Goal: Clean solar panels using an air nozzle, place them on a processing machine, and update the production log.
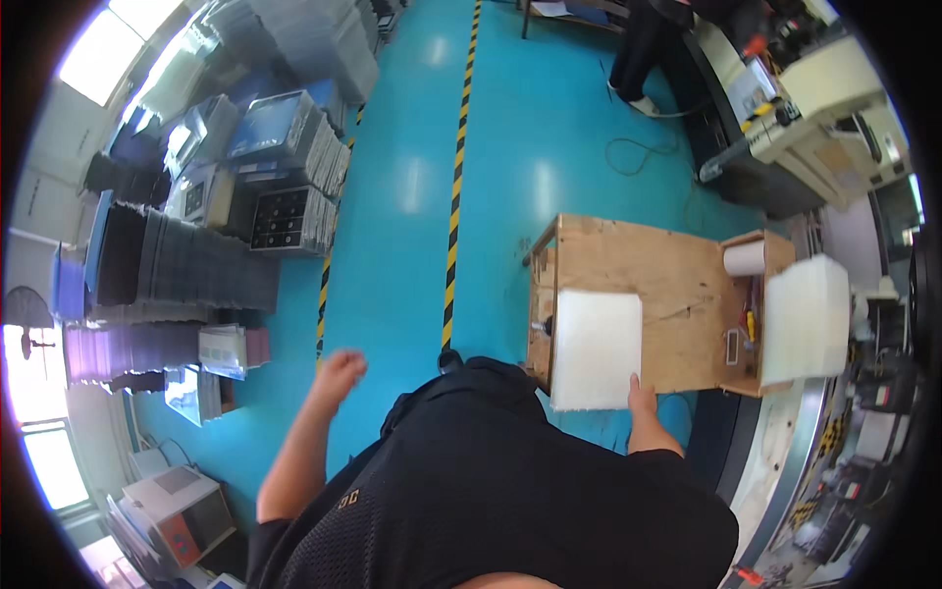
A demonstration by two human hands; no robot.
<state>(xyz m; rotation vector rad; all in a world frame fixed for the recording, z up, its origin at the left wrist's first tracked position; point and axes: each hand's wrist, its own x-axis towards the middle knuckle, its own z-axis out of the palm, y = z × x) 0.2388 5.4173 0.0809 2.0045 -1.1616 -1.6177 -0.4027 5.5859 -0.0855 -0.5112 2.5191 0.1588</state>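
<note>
My right hand [642,401] is at the near right corner of a stack of white sheets [597,344], its thumb up along the edge and its other fingers mostly out of sight. The stack lies on the left part of a wooden workbench [677,260], reaching past the near edge. Out to the left, over the floor, my left hand [341,373] hangs in the air with its fingers curled in; nothing shows in it.
A wooden tray [778,250] on the bench holds a white roll [744,259] and small tools. Beside it is another white stack [805,319]. Piled sheets [186,255] line the left. Machines [824,108] stand at right, near another person [643,49]. A cable [638,157] crosses the floor.
</note>
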